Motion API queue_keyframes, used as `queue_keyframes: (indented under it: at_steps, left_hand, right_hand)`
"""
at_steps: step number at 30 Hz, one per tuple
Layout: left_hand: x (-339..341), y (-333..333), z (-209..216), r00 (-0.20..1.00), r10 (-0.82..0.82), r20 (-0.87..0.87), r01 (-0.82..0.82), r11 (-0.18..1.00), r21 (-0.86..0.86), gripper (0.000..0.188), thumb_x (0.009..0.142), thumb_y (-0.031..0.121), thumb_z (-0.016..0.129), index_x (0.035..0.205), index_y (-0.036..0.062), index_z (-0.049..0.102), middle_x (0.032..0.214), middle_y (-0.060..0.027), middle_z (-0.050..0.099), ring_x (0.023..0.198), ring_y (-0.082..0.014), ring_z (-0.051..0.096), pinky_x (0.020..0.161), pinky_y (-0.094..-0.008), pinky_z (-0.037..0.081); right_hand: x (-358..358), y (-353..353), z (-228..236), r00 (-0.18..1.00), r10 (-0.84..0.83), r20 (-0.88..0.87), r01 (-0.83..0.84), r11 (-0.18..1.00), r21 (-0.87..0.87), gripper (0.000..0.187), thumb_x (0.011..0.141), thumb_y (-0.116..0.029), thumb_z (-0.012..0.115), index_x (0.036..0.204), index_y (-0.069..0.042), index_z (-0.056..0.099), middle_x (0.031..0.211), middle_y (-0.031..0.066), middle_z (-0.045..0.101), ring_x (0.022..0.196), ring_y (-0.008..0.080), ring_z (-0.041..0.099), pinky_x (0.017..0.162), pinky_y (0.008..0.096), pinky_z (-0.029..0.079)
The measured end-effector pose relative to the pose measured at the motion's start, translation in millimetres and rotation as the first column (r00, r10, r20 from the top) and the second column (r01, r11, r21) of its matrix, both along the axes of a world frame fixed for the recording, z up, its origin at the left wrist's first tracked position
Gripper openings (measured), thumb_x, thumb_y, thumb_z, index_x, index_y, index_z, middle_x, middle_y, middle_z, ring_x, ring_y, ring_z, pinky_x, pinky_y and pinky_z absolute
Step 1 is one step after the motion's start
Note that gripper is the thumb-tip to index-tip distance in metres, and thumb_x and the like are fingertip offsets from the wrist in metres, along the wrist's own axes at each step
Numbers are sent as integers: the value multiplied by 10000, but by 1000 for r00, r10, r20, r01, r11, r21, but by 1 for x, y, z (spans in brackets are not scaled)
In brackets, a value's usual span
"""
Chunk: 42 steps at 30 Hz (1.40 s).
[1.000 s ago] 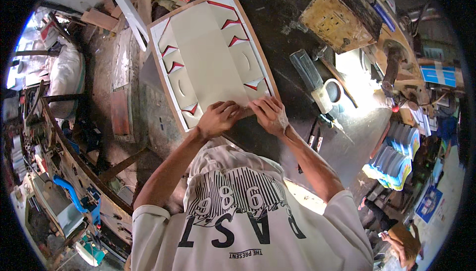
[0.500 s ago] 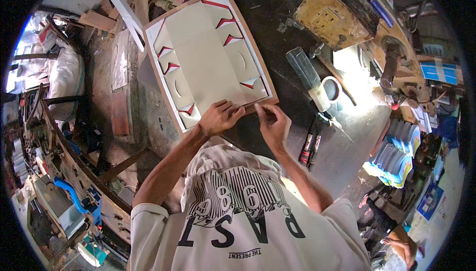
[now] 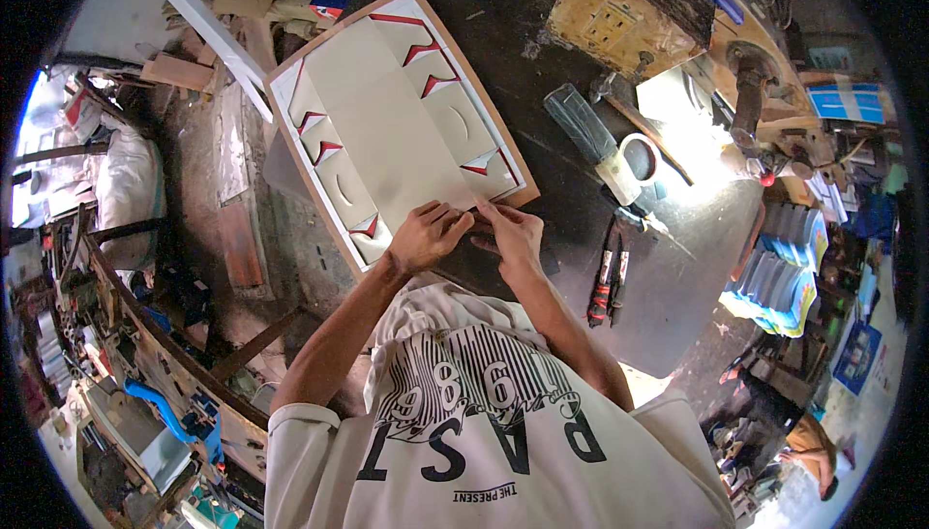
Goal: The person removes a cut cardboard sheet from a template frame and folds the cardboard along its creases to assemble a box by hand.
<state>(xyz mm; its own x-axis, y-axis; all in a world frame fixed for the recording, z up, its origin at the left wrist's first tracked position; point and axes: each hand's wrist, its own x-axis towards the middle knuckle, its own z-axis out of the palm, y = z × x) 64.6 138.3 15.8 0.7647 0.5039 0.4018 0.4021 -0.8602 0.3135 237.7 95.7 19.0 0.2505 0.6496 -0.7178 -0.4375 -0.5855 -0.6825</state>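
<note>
A flat rectangular panel point(image 3: 382, 108) lies tilted on the dark worktop. It has a plain cream middle strip, cream flaps with curved slits, white borders and small red-and-white folded points, all on a brown backing board point(image 3: 525, 169). At its near edge, my left hand point(image 3: 431, 237) is closed, with curled fingers and thumb on the rim of the cream sheet. My right hand point(image 3: 510, 237) is right beside it at the same edge, thumb and fingers pinched together. What lies between the right fingertips is too small to make out.
Right of the panel lie a clear-wrapped tool point(image 3: 585, 127), a white tape roll point(image 3: 640, 158) and red-black pliers point(image 3: 608, 272). A worn wooden box point(image 3: 619, 21) with a socket stands at the back. Stacked grey-blue packs point(image 3: 779, 268) sit far right; a white bar point(image 3: 215, 45) leans left.
My right hand has moved left, closer to my left hand, along the panel's near edge. The view has shifted slightly; the panel looks otherwise unchanged.
</note>
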Motion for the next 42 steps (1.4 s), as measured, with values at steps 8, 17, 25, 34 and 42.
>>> queue_keyframes:
  at_steps: [8, 17, 25, 34, 42]
  left_hand:
    - [2, 0, 2, 1000, 4, 10, -4, 999, 39, 312, 746, 76, 675, 1050, 21, 633, 920, -71, 666, 817, -232, 657, 699, -343, 543]
    - [1, -3, -8, 1000, -1, 17, 0, 999, 50, 304, 724, 58, 684, 1020, 10, 639, 908, -87, 667, 792, -243, 664, 671, -355, 550]
    - [5, -8, 4, 994, 57, 90, -65, 994, 84, 271, 738, 67, 676, 995, -7, 637, 899, -84, 663, 785, -222, 663, 672, -342, 548]
    - [-2, -15, 9, 980, 130, 153, -105, 982, -159, 438, 705, 52, 685, 1128, -24, 603, 975, -155, 659, 872, -348, 638, 755, -448, 534]
    - [2, -47, 5, 838, 544, 41, -530, 830, -174, 401, 770, 82, 630, 1148, -32, 559, 1039, -160, 609, 994, -337, 590, 849, -426, 479]
  right_hand:
    - [-19, -6, -10, 976, -215, -47, 220, 953, 209, 384, 828, -220, 821, 1000, 110, 727, 843, 38, 696, 688, 83, 551, 625, 238, 450]
    - [-19, -10, -19, 978, -210, -13, 209, 956, 206, 355, 852, -198, 800, 1031, 100, 726, 809, -3, 660, 673, 54, 514, 583, 207, 388]
    - [-20, -12, -9, 980, -192, 56, 169, 944, 283, 278, 878, -172, 771, 989, 81, 743, 832, -4, 685, 695, 60, 534, 612, 218, 425]
    - [-14, -5, 10, 946, 41, 322, -116, 969, 218, 295, 901, -222, 761, 845, 64, 718, 734, -24, 629, 628, 36, 513, 557, 214, 462]
    - [-25, 2, -34, 894, 192, 405, -306, 922, 238, 338, 818, -264, 802, 882, 61, 739, 759, 114, 747, 659, 81, 607, 613, 288, 494]
